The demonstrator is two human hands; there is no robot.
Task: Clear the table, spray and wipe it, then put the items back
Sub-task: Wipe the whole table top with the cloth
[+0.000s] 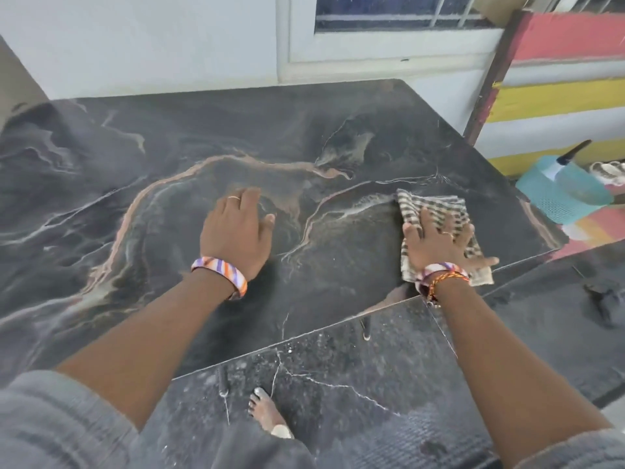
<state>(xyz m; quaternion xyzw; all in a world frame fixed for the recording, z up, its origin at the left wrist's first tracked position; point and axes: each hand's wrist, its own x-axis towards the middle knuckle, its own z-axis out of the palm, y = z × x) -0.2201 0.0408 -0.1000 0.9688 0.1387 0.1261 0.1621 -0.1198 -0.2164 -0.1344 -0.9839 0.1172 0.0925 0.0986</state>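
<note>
Head view: dark marbled table (169, 157) against white wall (152, 38), right hand (439, 243) flat on checked cloth (431, 206), left hand (236, 231) seemingly open.

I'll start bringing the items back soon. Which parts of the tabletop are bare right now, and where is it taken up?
The marble tabletop is bare across its far side by the wall and its whole left half. Occupied: the middle, under the flat left hand, and the near right corner, where the right hand presses the checked cloth.
</note>
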